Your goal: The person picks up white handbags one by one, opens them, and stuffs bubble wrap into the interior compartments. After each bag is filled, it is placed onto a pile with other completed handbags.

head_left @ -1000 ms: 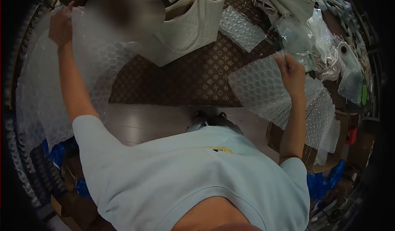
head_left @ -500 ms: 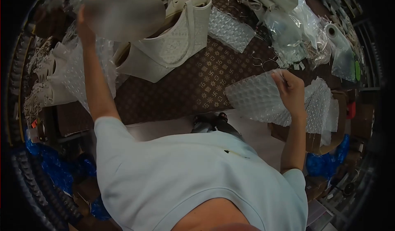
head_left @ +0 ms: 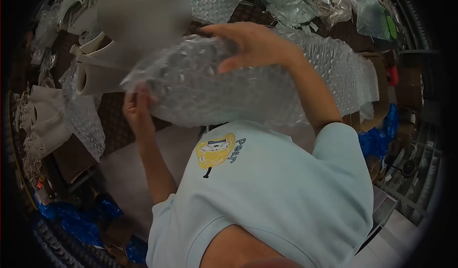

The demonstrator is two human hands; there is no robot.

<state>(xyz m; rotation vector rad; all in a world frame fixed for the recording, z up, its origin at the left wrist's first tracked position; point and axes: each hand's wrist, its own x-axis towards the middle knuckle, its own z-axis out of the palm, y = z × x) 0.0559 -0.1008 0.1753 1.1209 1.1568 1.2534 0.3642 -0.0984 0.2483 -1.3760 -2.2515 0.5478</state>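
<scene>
A long sheet of bubble wrap (head_left: pixel 205 96) stretches in front of my body, from the left of centre toward the right side. Its left end is pinched in the closed fingers of my left hand (head_left: pixel 138 103). Over the upper edge of the sheet reaches my right hand (head_left: pixel 253 44), fingers spread and thumb apart, at the wrap's surface. Just beyond my left hand, a white handbag (head_left: pixel 98 72) lies on the patterned brown table cover (head_left: pixel 112 110). A grey blurred patch hides part of that bag.
More bubble wrap (head_left: pixel 83 118) and white bag pieces (head_left: pixel 50 120) lie at the left. A flat bubble wrap piece (head_left: pixel 210 3) and clear plastic bags (head_left: pixel 291 3) are at the back. At the right stands a cardboard box (head_left: pixel 381 82), with blue plastic (head_left: pixel 379 137) below it.
My right hand has left the wrap's edge at the right and moved inward, open over the sheet. My left hand has come down from the handbag to the wrap's left end. The view has shifted.
</scene>
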